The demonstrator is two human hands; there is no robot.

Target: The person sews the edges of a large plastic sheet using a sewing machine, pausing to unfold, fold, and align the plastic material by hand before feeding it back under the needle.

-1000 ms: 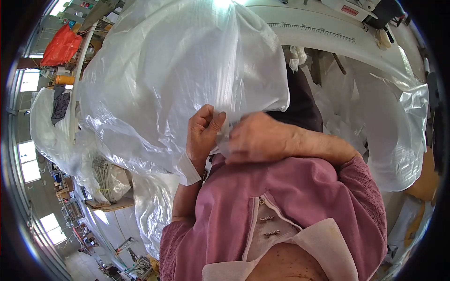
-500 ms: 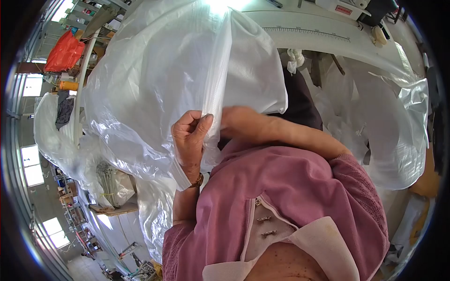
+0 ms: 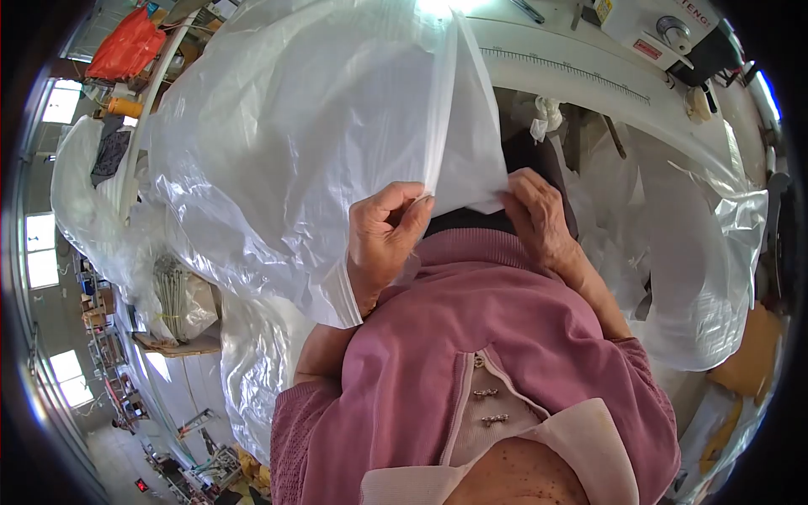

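Observation:
A large sheet of translucent white plastic film (image 3: 278,126) hangs from the table down toward my lap. My left hand (image 3: 383,240) pinches a folded, seam-like edge of it between thumb and fingers. Over my left wrist lies another strip of the same film. My right hand (image 3: 539,219) has its fingers closed on the film's right corner, above my dark-clad leg. Between the two hands the film stretches into a flat triangular panel.
A white table (image 3: 555,46) with a printed ruler scale carries a sewing machine (image 3: 656,29) at upper right. More plastic film (image 3: 694,278) hangs at right. On the left are a red bag (image 3: 126,44), an orange thread spool (image 3: 124,107) and a bundle of thin strips (image 3: 172,299).
My right hand has moved right, from beside the left hand to the film's corner. My left hand and the folded edge have shifted right in view, which has also turned slightly.

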